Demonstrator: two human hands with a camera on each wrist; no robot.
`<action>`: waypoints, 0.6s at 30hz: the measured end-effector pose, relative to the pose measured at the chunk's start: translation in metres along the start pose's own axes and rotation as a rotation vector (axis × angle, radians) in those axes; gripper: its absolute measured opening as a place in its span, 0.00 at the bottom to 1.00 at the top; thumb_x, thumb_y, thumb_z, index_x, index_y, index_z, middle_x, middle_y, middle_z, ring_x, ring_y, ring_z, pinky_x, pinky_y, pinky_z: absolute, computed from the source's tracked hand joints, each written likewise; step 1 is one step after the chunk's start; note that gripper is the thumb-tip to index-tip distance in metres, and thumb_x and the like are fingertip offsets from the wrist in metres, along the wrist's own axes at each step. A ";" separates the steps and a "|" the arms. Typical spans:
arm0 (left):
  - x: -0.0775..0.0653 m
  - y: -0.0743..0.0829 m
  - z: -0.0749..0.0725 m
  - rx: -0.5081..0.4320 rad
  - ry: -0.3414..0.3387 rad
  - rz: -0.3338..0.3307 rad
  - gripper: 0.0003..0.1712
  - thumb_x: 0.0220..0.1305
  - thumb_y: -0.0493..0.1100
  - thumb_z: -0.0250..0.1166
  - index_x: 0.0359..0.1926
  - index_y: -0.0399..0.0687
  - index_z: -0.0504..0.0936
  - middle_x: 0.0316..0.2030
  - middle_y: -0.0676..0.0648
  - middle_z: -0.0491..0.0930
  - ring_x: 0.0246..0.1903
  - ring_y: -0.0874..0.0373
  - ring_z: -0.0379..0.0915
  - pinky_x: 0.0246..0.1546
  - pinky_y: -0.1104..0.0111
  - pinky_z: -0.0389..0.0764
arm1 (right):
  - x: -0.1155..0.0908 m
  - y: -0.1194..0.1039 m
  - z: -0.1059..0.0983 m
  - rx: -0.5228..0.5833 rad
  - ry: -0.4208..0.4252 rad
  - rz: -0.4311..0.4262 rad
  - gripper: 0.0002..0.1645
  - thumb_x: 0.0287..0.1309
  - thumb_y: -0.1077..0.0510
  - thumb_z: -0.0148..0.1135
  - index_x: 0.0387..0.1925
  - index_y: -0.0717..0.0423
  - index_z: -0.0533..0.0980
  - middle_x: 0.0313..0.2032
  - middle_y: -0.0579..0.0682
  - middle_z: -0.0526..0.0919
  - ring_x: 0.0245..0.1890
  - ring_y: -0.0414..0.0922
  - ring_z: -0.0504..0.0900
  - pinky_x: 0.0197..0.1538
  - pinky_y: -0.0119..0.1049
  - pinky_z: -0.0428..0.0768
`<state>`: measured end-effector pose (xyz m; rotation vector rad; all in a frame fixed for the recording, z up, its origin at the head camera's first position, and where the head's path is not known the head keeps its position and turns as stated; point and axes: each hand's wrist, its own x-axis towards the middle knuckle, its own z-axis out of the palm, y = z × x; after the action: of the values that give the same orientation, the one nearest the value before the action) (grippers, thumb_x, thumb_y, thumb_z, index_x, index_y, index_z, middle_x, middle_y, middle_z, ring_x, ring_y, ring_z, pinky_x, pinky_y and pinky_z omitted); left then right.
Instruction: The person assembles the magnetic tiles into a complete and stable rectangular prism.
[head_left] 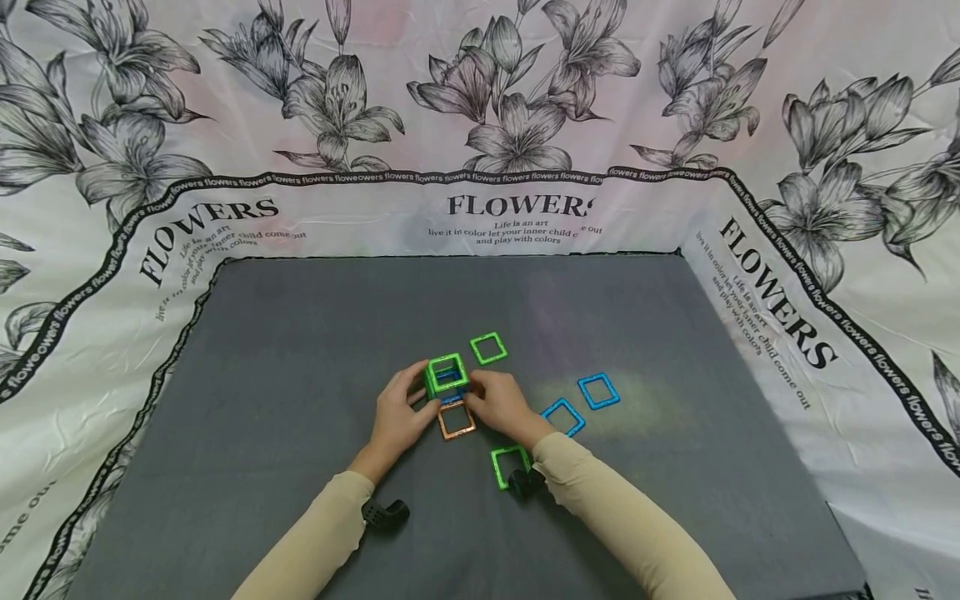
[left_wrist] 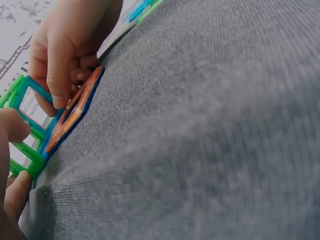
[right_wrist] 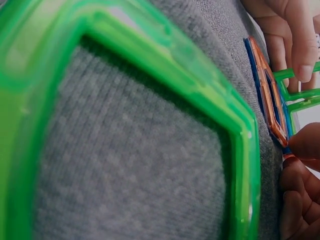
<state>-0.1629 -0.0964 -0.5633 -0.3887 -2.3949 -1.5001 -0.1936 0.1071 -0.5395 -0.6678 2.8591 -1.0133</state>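
Note:
A small cube of see-through green and blue magnetic tiles (head_left: 432,382) stands on the grey cloth. My left hand (head_left: 400,415) grips its left side, thumb at the front and fingers round behind. An orange magnetic tile (left_wrist: 70,122), a hollow square, lies flat against the cube's near side; a blue edge (right_wrist: 255,75) shows under it. At the cube's right front corner, my right hand (head_left: 504,407) pinches the orange tile's corner between thumb and finger, next to the blue part. Its other fingers are curled in, as the right wrist view shows.
Loose square tiles lie around: a green tile (head_left: 489,361) behind the cube, a blue tile (head_left: 600,406) and another blue tile (head_left: 573,431) to the right, and a green tile (head_left: 495,471) beside the right wrist. Flower-printed cloth (head_left: 337,217) borders the grey surface (head_left: 300,317).

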 end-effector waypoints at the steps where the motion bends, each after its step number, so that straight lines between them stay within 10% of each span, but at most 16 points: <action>1: 0.000 0.000 0.000 -0.003 -0.002 -0.008 0.36 0.59 0.30 0.71 0.68 0.38 0.73 0.58 0.32 0.76 0.60 0.37 0.78 0.52 0.57 0.85 | 0.000 0.000 0.000 -0.005 0.004 -0.003 0.11 0.64 0.62 0.64 0.26 0.49 0.74 0.22 0.46 0.82 0.19 0.36 0.73 0.25 0.30 0.70; 18: 0.004 0.005 0.003 -0.041 -0.007 -0.078 0.36 0.61 0.32 0.69 0.70 0.40 0.71 0.59 0.34 0.75 0.61 0.39 0.77 0.54 0.55 0.85 | 0.000 0.003 0.002 0.010 0.001 0.001 0.15 0.65 0.61 0.63 0.23 0.48 0.70 0.21 0.44 0.79 0.17 0.35 0.70 0.25 0.29 0.67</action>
<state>-0.1648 -0.0914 -0.5591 -0.3129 -2.4140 -1.5856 -0.1942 0.1080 -0.5423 -0.6658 2.8526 -1.0270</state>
